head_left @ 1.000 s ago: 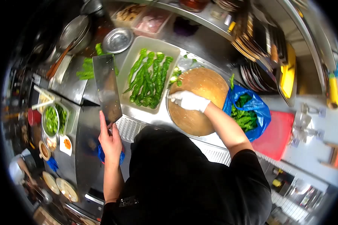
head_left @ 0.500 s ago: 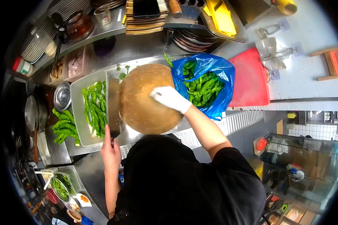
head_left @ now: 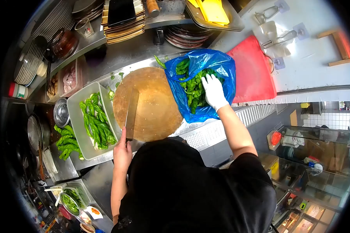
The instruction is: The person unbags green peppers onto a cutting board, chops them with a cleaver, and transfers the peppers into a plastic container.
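My left hand (head_left: 122,154) is closed around the handle of a kitchen knife with a broad blade (head_left: 132,112). The blade lies over the left side of a round wooden chopping board (head_left: 157,101). On the right, my right hand (head_left: 214,92) wears a white glove and reaches into a blue plastic bag (head_left: 230,72). Its fingers are stretched out and slightly apart on top of long green peppers (head_left: 195,91) in the bag. Left of the board stands a clear plastic container (head_left: 76,128) with more green peppers (head_left: 98,124) in it.
Loose green peppers (head_left: 68,143) lie left of the container, below a metal bowl (head_left: 61,112). A red cutting board (head_left: 252,72) lies right of the bag. Stacked plates (head_left: 122,33) stand on the shelf behind. A single pepper (head_left: 160,61) lies behind the chopping board.
My right hand has moved right, from above the chopping board into the bag. My left hand has brought the knife right, from beside the container to over the board. The view has shifted slightly.
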`<state>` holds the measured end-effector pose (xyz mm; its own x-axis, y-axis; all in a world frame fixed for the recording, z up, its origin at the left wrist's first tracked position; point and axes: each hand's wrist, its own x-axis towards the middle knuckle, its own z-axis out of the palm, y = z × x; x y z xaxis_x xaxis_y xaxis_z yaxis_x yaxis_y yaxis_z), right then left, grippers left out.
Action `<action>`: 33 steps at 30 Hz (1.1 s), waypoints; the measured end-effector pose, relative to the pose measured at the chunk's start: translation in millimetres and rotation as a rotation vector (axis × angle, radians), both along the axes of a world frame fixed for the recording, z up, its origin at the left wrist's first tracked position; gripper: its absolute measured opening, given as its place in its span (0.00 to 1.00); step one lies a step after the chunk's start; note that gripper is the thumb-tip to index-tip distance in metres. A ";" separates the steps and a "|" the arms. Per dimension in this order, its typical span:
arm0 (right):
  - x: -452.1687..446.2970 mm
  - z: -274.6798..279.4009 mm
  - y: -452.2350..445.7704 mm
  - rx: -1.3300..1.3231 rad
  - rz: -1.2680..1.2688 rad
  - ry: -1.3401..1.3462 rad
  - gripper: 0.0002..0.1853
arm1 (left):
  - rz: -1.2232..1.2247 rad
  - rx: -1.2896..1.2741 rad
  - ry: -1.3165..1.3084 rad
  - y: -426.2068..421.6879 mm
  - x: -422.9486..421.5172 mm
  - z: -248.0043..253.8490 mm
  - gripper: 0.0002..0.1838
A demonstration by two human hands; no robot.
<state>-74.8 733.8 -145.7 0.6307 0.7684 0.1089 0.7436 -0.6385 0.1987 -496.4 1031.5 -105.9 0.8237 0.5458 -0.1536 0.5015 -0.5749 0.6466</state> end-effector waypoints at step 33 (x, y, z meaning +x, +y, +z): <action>-117.3 22.2 176.6 0.269 0.014 0.813 0.40 | 0.282 -0.199 0.062 -8.4 -0.6 16.3 0.44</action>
<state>-192.1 910.3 -123.5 0.5827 0.7895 -0.1930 0.5975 -0.5771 -0.5568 -497.1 1023.0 -89.6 0.6304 0.7051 -0.3246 0.6645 -0.2740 0.6953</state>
